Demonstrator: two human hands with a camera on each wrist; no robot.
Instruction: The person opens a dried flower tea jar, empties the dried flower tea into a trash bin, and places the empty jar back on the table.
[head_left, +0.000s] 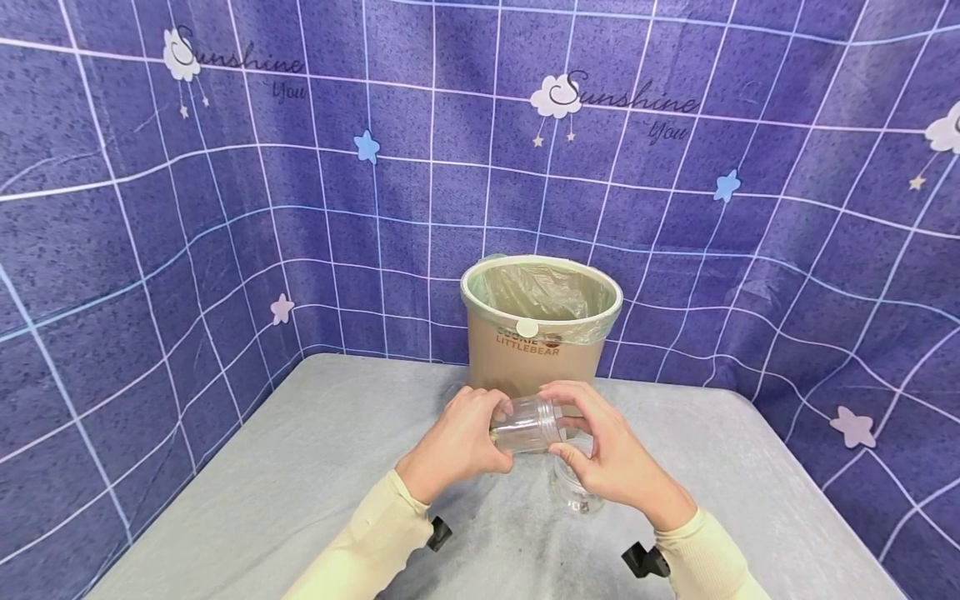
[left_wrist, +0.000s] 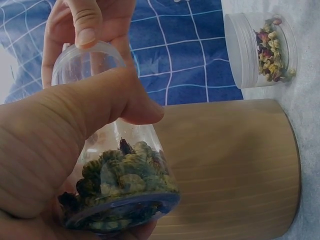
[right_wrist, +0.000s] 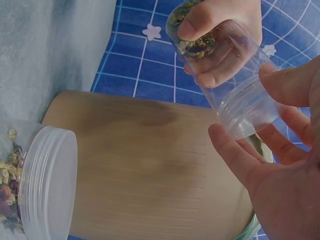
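Observation:
A clear plastic jar (head_left: pixel 525 425) lies nearly on its side in the air, its base toward the left. My left hand (head_left: pixel 467 435) grips it around the base end, thumb across the wall in the left wrist view. Dried yellowish-green flower buds (left_wrist: pixel 125 175) are gathered at its bottom. At the ridged mouth end, my right hand (head_left: pixel 611 446) holds the rim between thumb and fingers; whether a clear lid sits there is hard to tell. Below the right hand stands a second clear jar (head_left: pixel 581 498), capped, with yellow and red dried flowers (right_wrist: pixel 7 185) inside.
Right behind the hands stands a beige bin (head_left: pixel 495 367) with a pale rim and a plastic liner (head_left: pixel 536 292). Grey cloth covers the table (head_left: pixel 300 467). A blue-purple gridded curtain (head_left: pixel 420 192) encloses the back and sides.

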